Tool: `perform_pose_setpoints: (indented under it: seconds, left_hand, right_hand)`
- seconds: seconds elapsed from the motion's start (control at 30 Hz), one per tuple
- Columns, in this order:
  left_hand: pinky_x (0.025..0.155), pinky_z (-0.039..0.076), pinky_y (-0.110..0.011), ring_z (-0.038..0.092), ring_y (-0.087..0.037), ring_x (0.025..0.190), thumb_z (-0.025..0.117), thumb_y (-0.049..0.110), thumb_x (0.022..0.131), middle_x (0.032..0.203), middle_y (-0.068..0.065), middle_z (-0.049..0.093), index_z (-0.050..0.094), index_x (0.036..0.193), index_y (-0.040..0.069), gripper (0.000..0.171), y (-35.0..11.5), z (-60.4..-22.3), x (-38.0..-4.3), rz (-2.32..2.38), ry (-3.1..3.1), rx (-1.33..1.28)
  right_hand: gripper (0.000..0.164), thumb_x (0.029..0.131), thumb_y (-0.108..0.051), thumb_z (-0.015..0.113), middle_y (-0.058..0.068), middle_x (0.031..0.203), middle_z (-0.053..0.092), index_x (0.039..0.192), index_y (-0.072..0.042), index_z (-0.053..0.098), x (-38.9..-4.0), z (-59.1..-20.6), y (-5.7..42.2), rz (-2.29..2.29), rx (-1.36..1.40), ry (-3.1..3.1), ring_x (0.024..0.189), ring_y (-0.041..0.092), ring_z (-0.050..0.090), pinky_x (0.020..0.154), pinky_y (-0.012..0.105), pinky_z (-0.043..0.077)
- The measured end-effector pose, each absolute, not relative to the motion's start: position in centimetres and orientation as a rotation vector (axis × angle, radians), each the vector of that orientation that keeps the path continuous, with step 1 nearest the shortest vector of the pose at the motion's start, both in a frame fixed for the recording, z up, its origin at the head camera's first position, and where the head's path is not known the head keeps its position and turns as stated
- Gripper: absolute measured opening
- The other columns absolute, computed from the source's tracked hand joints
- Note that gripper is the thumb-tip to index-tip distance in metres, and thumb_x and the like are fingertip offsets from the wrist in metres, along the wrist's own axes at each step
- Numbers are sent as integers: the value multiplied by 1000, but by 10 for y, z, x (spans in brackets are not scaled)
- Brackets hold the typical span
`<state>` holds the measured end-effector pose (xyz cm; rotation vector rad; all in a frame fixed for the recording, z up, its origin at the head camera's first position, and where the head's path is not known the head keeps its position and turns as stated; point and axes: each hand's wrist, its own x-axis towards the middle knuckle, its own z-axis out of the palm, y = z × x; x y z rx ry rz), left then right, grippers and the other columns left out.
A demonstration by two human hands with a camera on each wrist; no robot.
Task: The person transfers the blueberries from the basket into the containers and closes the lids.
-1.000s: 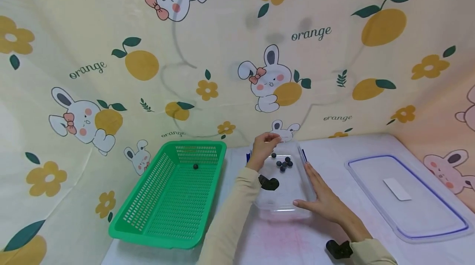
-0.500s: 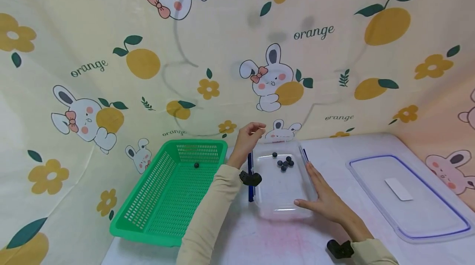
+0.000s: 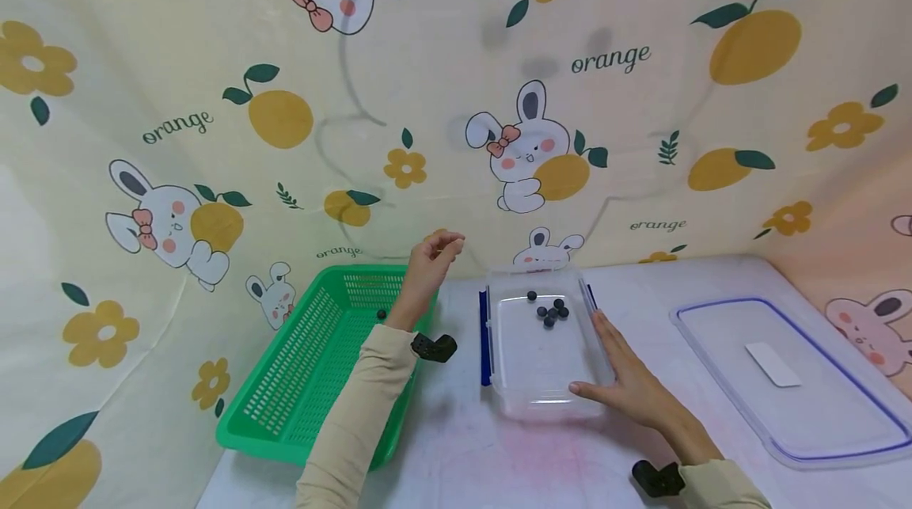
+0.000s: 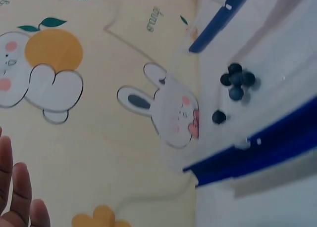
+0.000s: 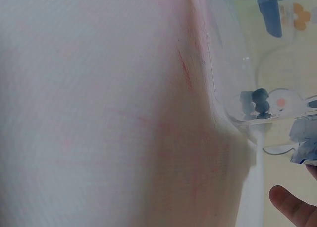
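Observation:
My left hand (image 3: 426,273) is raised beside the right far part of a green basket (image 3: 302,394), its fingers loosely bent and no item visible in them. In the left wrist view, only some of its fingers (image 4: 21,190) show at the lower left. A single blueberry (image 3: 381,314) lies inside the basket. Several blueberries (image 3: 553,313) sit in a clear plastic box (image 3: 537,366), most of them clustered and one apart. With fingers extended, my right hand (image 3: 630,382) rests against the box's right side, thumb by the near corner.
A clear lid with a blue seal (image 3: 826,410) and a white label (image 3: 773,365) lies flat on the right. Blue clips (image 3: 485,339) hang along the box's sides. Behind the table (image 3: 499,461) rises a patterned cloth (image 3: 442,97).
My left hand has moved left from above the far end of the box to the green basket. My right hand stays by the box. The blueberries in view keep their places.

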<state>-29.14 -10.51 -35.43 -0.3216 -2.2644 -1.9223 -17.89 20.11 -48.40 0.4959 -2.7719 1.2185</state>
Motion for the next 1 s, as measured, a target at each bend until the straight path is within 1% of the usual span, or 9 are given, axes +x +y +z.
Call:
perform_pose_setpoints:
  seconds: [0.13, 0.2, 0.37, 0.47, 0.57, 0.73, 0.83, 0.93, 1.0]
  left_hand:
    - [80, 44, -30, 54, -18, 88, 59, 22, 98, 101, -18, 62, 64, 108, -4, 28, -118, -357, -293, -1956, -2226, -298]
    - [81, 44, -31, 55, -20, 90, 58, 23, 99, 101, -18, 62, 63, 108, -5, 30, -126, -359, -293, -1956, -2216, -266]
    - [81, 45, -35, 55, -30, 95, 59, 25, 99, 96, -9, 62, 64, 109, -3, 30, -145, -363, -294, -1886, -2204, -183]
    - [80, 44, -38, 55, -28, 93, 59, 27, 98, 98, -12, 62, 65, 107, 0, 30, -159, -368, -295, -1836, -2199, -139]
    - [77, 43, -35, 54, -21, 88, 59, 29, 99, 98, -11, 63, 66, 106, 3, 28, -172, -373, -295, -1786, -2207, -94]
    - [69, 41, -30, 53, -21, 84, 57, 27, 100, 95, -6, 62, 67, 106, 4, 26, -194, -386, -298, -1713, -2225, -41]
    - [67, 41, -29, 53, -20, 84, 56, 27, 100, 100, -11, 63, 67, 108, 3, 28, -205, -395, -301, -1662, -2246, -3]
    - [68, 41, -31, 53, -23, 87, 55, 28, 101, 104, -16, 62, 66, 111, 1, 31, -214, -405, -304, -1631, -2274, 38]
    - [73, 42, -33, 53, -26, 92, 54, 27, 101, 106, -18, 61, 64, 113, -2, 33, -219, -410, -306, -1623, -2284, 63]
  right_hand:
    - [115, 79, -46, 78, 15, 161, 0, 156, -12, 0, -179, -485, 203, 1216, 495, -2769, 141, 46, 9, 101, 70, 18]
    - [115, 79, -45, 78, 15, 161, -1, 156, -11, 0, -179, -485, 203, 1216, 502, -2762, 141, 46, 9, 102, 70, 18]
    - [115, 79, -45, 78, 14, 161, -1, 156, -11, 0, -179, -484, 203, 1222, 510, -2753, 141, 47, 9, 102, 69, 18]
    - [115, 79, -44, 78, 15, 161, 0, 156, -11, 0, -178, -483, 202, 1220, 509, -2749, 141, 47, 9, 102, 69, 18]
    - [115, 79, -44, 78, 15, 160, 0, 156, -10, 0, -177, -482, 202, 1211, 505, -2752, 141, 47, 9, 103, 68, 18]
    - [115, 79, -43, 78, 16, 160, 1, 156, -9, 0, -177, -482, 201, 1210, 503, -2760, 141, 45, 9, 104, 67, 18]
    - [115, 79, -44, 78, 17, 160, 2, 156, -8, 1, -177, -481, 201, 1209, 508, -2755, 142, 45, 9, 104, 67, 18]
    - [115, 79, -46, 78, 18, 160, 3, 156, -7, 1, -177, -482, 201, 1209, 511, -2753, 142, 45, 9, 103, 67, 18]
    - [115, 78, -46, 78, 20, 159, 4, 155, -6, 2, -177, -482, 201, 1208, 512, -2751, 141, 45, 9, 103, 67, 19]
